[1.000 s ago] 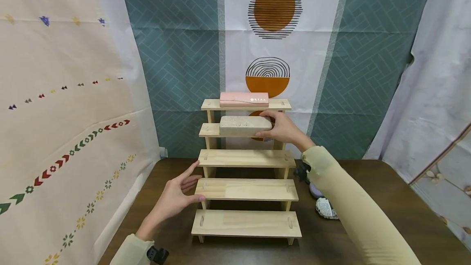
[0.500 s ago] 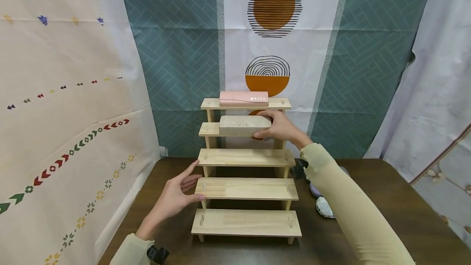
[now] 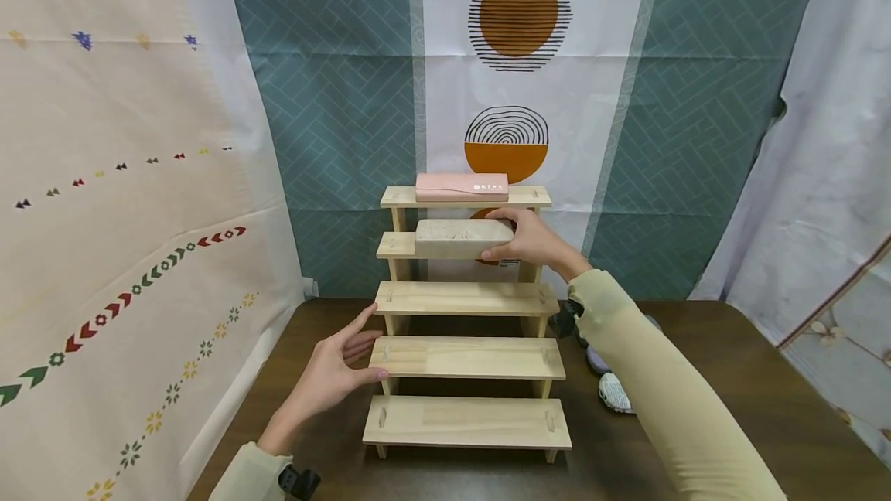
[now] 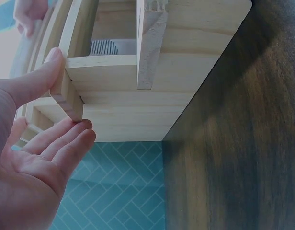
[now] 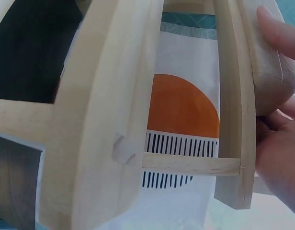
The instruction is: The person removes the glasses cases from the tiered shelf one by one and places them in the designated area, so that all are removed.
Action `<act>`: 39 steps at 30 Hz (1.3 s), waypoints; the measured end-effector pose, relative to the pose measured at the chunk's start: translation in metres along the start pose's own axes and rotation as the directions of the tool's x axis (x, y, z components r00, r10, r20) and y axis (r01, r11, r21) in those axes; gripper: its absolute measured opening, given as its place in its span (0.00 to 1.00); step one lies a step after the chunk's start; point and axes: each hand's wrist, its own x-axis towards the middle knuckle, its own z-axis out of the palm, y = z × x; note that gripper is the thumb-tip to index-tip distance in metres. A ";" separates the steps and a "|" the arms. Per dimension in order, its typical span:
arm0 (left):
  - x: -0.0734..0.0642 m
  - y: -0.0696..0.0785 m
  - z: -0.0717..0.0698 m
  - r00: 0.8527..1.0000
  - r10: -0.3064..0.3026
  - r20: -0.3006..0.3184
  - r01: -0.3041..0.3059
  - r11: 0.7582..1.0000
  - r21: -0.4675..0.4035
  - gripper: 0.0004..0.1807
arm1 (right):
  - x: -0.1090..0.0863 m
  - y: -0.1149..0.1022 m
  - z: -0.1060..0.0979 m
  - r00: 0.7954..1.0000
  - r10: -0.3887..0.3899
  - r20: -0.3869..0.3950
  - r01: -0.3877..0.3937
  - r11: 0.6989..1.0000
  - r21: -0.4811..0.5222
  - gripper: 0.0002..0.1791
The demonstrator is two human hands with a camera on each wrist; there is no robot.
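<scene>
A stepped wooden shelf point(image 3: 466, 298) with several pale treads stands on the dark table. My right hand point(image 3: 532, 244) grips the right end of an off-white, speckled block point(image 3: 455, 240) at the second tread from the top. In the right wrist view, the block point(image 5: 268, 64) lies along the tread's upper face, with thumb and fingers on either side of its end. My left hand point(image 3: 334, 373) holds the shelf's left side low down. The left wrist view shows its thumb point(image 4: 37, 81) on one edge of a tread end and the other fingertips at the opposite edge.
A long pink case point(image 3: 462, 189) lies on the top tread. Beside the shelf on the right, partly behind my right sleeve, are a white patterned item point(image 3: 614, 393) and a purple one point(image 3: 596, 360). Hanging cloths surround the dark table point(image 3: 724, 385) at the back and sides.
My right hand has shifted very slightly left along the block's end, its wrist with it. The block and my left hand stay in place.
</scene>
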 end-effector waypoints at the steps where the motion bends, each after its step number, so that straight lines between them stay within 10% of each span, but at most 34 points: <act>1: 0.000 0.000 0.000 1.000 -0.001 0.000 0.001 1.000 -0.001 0.58 | 0.000 0.000 0.000 1.000 0.002 -0.002 -0.002 1.000 0.002 0.41; 39: -0.001 -0.002 0.000 1.000 0.008 -0.008 -0.008 1.000 -0.017 0.60 | -0.029 -0.013 0.020 0.971 0.029 -0.236 0.054 0.939 0.340 0.41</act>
